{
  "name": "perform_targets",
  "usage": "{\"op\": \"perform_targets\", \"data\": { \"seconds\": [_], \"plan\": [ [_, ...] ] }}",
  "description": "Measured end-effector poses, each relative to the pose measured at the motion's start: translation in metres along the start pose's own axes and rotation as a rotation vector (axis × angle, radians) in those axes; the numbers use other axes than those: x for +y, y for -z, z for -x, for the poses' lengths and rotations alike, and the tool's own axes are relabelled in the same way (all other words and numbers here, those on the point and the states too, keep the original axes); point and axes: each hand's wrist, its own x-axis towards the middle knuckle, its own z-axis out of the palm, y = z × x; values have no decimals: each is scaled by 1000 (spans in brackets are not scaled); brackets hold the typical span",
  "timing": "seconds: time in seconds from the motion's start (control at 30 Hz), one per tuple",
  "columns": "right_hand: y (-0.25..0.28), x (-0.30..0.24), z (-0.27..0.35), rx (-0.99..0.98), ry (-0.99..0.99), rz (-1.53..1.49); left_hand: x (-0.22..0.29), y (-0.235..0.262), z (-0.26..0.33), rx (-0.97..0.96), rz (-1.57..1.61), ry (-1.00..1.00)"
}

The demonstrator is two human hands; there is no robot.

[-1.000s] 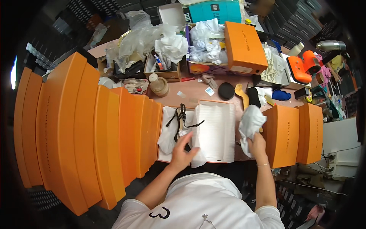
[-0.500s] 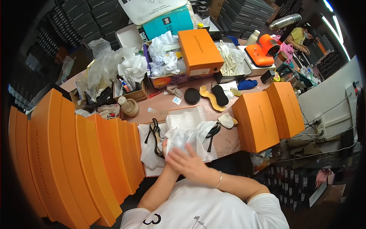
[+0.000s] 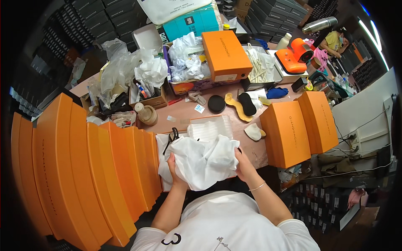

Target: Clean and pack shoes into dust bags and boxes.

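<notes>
A crumpled sheet of white tissue paper [image 3: 205,161] spans the space between my two hands, just in front of my body. My left hand [image 3: 177,176] grips its left side with the thumb raised along the edge. On the opposite side, my right hand [image 3: 245,167] is closed on the paper, and a small dark bit shows by its fingertips. Black sandal straps [image 3: 171,139] stick out behind the paper at the left; the rest of the sandal is hidden. Under it all lies an open shoe box with white lining [image 3: 165,169], mostly covered.
Tall orange shoe boxes [image 3: 58,167] stand in a row at the left, and two more orange boxes [image 3: 286,134] at the right. Behind lie a round black pad [image 3: 216,104], a glass-like bottle [image 3: 146,114] and a carton of crumpled paper [image 3: 188,58]. A co-worker [image 3: 333,43] sits far right.
My hands were together over the bunched paper; now they are apart, holding it spread at both sides. The sheet now covers most of the sandals that showed before. The view has shifted slightly.
</notes>
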Motion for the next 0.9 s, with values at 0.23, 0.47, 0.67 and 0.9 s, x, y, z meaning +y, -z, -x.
{"op": "perform_targets", "data": {
  "seconds": [0.23, 0.47, 0.67, 0.9],
  "plan": [
    [30, -34, 1, 187, 180, -261, 13, -34, -17, 361, -247, -327],
    [82, -133, 11, 321, 591, 241, -33, -34, -32, -636, -1833, -584],
    [52, -162, 12, -11, 264, 243, -25, -6, -64, -354, -724, 379],
    [16, -98, -36, 317, 662, 563, -43, -17, -32, -120, -180, 399]
  ]
}}
